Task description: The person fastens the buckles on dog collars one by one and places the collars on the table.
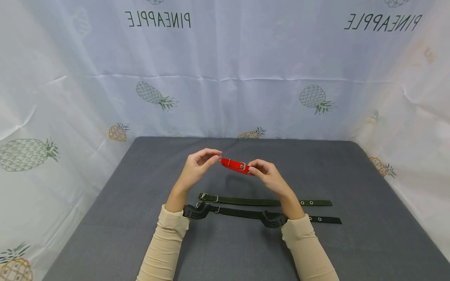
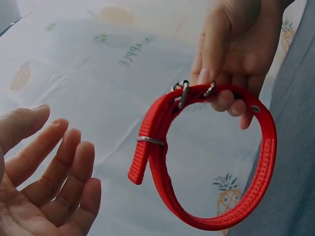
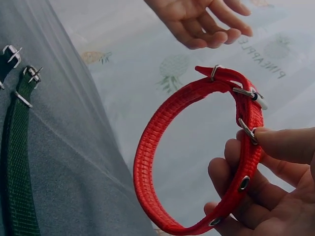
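Note:
A red collar (image 2: 268, 152) is buckled into a loop, its tail passed through the buckle and a metal keeper ring. My right hand (image 1: 268, 176) pinches it between thumb and fingers close to the D-ring, up above the table; the grip shows clearly in the right wrist view, where the collar (image 3: 147, 162) hangs as a ring with eyelets. My left hand (image 1: 197, 166) is raised on the other side, fingers spread and relaxed. In the left wrist view a gap separates the left hand (image 2: 54, 182) from the collar's tail end.
On the grey table (image 1: 140, 218) a green strap (image 1: 242, 201) with buckle and eyelets lies flat. A black strap (image 1: 239, 213) lies parallel in front of it, partly behind my wrists. A white pineapple-print curtain (image 1: 218, 105) encloses the back and sides.

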Available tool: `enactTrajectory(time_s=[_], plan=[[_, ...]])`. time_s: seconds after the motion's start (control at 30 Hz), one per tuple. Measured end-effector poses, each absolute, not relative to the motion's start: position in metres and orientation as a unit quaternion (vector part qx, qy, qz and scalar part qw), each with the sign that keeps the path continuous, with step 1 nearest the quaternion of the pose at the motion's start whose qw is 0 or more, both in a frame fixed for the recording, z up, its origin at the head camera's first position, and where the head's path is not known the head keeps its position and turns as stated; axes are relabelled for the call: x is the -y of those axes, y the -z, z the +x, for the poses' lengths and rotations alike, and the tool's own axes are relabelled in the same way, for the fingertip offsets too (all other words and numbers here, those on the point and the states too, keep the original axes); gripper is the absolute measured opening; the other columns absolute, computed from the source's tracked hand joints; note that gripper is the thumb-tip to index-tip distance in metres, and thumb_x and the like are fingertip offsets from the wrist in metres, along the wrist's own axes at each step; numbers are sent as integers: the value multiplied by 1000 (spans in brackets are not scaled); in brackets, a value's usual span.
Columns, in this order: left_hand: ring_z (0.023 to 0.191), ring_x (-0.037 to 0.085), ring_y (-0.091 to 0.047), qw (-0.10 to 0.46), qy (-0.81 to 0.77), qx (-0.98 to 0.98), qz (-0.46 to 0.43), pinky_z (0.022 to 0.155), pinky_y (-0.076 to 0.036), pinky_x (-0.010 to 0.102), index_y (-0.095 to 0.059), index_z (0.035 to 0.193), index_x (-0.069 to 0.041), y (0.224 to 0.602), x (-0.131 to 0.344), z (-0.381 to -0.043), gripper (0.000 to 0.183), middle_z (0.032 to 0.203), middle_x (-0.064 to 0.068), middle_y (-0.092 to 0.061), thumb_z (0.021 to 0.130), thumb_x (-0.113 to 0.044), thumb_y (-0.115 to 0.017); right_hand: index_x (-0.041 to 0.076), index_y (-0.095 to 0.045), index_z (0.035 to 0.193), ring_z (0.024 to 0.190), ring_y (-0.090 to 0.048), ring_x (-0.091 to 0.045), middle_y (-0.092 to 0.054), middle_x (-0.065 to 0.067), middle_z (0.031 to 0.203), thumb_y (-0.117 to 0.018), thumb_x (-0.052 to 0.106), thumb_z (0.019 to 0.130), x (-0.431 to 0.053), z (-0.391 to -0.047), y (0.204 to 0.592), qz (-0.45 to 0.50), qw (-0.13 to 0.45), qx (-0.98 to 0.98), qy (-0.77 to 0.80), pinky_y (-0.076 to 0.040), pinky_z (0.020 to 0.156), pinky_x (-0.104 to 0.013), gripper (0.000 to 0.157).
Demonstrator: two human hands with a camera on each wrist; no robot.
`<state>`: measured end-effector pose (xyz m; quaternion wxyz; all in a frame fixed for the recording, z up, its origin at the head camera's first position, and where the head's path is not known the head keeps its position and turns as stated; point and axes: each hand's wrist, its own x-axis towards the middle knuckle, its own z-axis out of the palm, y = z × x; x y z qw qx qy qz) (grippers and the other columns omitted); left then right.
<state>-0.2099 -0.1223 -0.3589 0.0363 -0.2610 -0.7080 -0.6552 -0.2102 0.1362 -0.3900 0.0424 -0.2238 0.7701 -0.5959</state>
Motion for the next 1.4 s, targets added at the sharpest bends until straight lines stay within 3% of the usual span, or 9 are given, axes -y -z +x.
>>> enactTrajectory(time_s=[0.17, 0.33, 0.47, 0.57, 0.73, 0.83, 1.07, 1.27, 1.4], plan=[[97, 3, -66, 39, 656, 705, -267, 91, -54, 20, -61, 114, 11, 359, 124, -210, 27, 103, -18, -67, 94, -8, -60, -9, -61, 105, 77, -56, 0, -61, 2, 91, -53, 5, 98, -132, -214, 396, -225, 18, -784, 578, -48, 72, -20, 17], [96, 1, -65, 38, 659, 702, -267, 88, -53, 17, -61, 114, 12, 362, 123, -211, 27, 103, -16, -68, 94, -6, -60, -7, -62, 103, 81, -56, -10, -63, -24, 97, -54, 6, 97, -126, -220, 402, -236, -4, -802, 549, -47, 75, -22, 17], [99, 8, -66, 35, 659, 704, -262, 88, -53, 17, -62, 114, 11, 361, 123, -211, 28, 108, 5, -68, 94, -9, -61, -5, -64, 102, 85, -55, -20, -64, -27, 98, -56, 8, 97, -120, -225, 406, -236, -32, -817, 524, -48, 82, -31, 16], [100, 11, -66, 35, 658, 707, -256, 88, -53, 18, -62, 114, 10, 360, 123, -211, 29, 113, 25, -63, 94, -11, -61, -4, -65, 100, 84, -55, -18, -65, -22, 94, -58, 8, 96, -117, -229, 408, -229, -55, -827, 510, -48, 83, -38, 14], [94, 2, -65, 36, 658, 707, -256, 87, -53, 17, -60, 115, 14, 359, 122, -211, 32, 113, 36, -58, 95, -11, -60, -3, -66, 101, 80, -49, -15, -65, -19, 92, -60, 7, 94, -114, -240, 415, -216, -77, -837, 497, -44, 71, -32, 13], [92, 0, -65, 35, 658, 706, -261, 88, -53, 18, -58, 115, 16, 360, 122, -212, 34, 111, 33, -60, 95, -10, -60, -3, -67, 101, 79, -48, -18, -65, -19, 92, -62, 7, 93, -111, -248, 421, -209, -91, -843, 487, -42, 65, -32, 14], [93, 6, -66, 35, 656, 707, -262, 88, -54, 19, -61, 114, 12, 361, 123, -213, 30, 101, -6, -67, 95, -11, -60, -3, -69, 99, 86, -62, -30, -68, -19, 93, -64, 6, 91, -102, -261, 433, -206, -122, -863, 445, -53, 78, -47, 13], [91, 1, -65, 36, 657, 706, -261, 89, -53, 18, -62, 113, 11, 361, 124, -213, 29, 96, -7, -67, 96, -12, -59, -2, -69, 98, 89, -63, -32, -68, -18, 94, -64, 6, 91, -94, -266, 440, -192, -128, -873, 429, -54, 80, -46, 12], [94, 8, -66, 34, 657, 708, -257, 89, -53, 18, -62, 113, 10, 361, 124, -212, 29, 99, -3, -68, 96, -13, -59, -1, -70, 98, 91, -62, -31, -67, -17, 95, -64, 7, 91, -89, -266, 443, -178, -122, -880, 423, -54, 81, -46, 12]])
